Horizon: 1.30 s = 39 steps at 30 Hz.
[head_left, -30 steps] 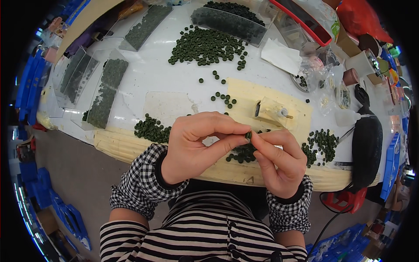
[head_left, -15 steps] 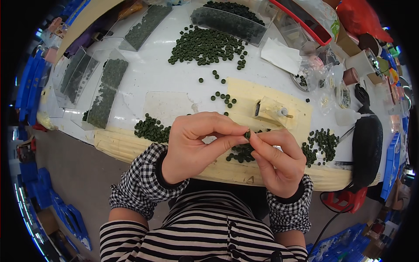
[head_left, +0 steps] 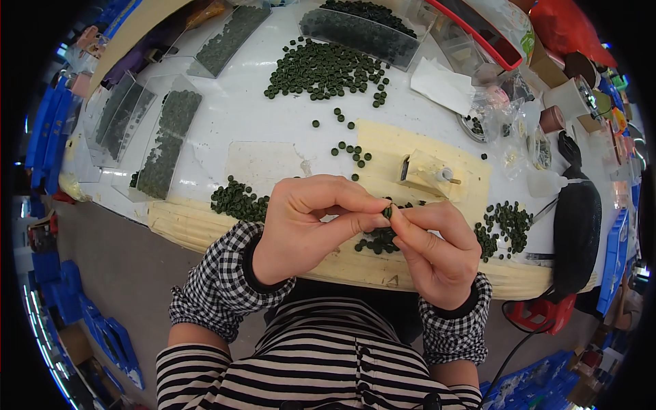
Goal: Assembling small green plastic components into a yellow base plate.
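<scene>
Between the fingertips of my two hands is one small dark green round piece (head_left: pixel 387 212), seen nearly edge-on. My left hand (head_left: pixel 307 229) pinches it between thumb and index finger. From the other side my right hand (head_left: pixel 441 249) grips it with thumb and index finger, the other fingers curled in. Just below the fingertips lies a pile of the same green pieces (head_left: pixel 377 240), partly hidden by my hands. A second pile (head_left: pixel 236 200) sits left of my left hand, and a third (head_left: pixel 511 224) lies right of my right hand.
Clear boxes of green pieces (head_left: pixel 167 147) stand at the left, another (head_left: pixel 359 33) at the back beside a large loose heap (head_left: pixel 321 72). A tape-covered block with a metal pin (head_left: pixel 430 171) stands beyond my hands. At right are a white bottle (head_left: pixel 543 182) and a black padded object (head_left: pixel 575 232).
My hands keep almost the same pose around the green piece. The whole view has shifted very slightly; nothing else has visibly moved.
</scene>
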Each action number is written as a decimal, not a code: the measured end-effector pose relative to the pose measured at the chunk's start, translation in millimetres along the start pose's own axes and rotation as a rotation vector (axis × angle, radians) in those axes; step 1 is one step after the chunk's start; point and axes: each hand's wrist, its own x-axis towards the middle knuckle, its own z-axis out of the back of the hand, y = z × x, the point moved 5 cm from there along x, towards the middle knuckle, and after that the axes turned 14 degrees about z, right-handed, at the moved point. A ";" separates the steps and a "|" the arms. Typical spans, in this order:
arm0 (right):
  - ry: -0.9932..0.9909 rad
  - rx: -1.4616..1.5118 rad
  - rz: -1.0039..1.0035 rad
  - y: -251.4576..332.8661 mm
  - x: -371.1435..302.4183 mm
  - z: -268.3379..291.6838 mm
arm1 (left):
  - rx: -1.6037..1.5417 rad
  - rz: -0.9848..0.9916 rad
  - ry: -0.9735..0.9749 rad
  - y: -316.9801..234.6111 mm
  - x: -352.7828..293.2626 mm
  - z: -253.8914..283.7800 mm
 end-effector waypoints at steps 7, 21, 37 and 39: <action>0.009 -0.020 0.021 -0.2 0.7 -0.1 | -0.032 0.035 -0.011 2.7 -0.1 0.4; 0.005 -0.004 -0.016 0.1 -1.9 0.2 | -0.101 0.102 -0.007 6.6 1.0 -0.9; -0.046 0.042 -0.139 1.4 -1.5 -0.9 | 0.218 -0.152 -0.136 -6.0 -3.1 -7.5; -0.030 0.052 -0.123 1.9 -0.6 -0.6 | 0.151 -0.119 -0.112 -1.7 -1.9 -4.4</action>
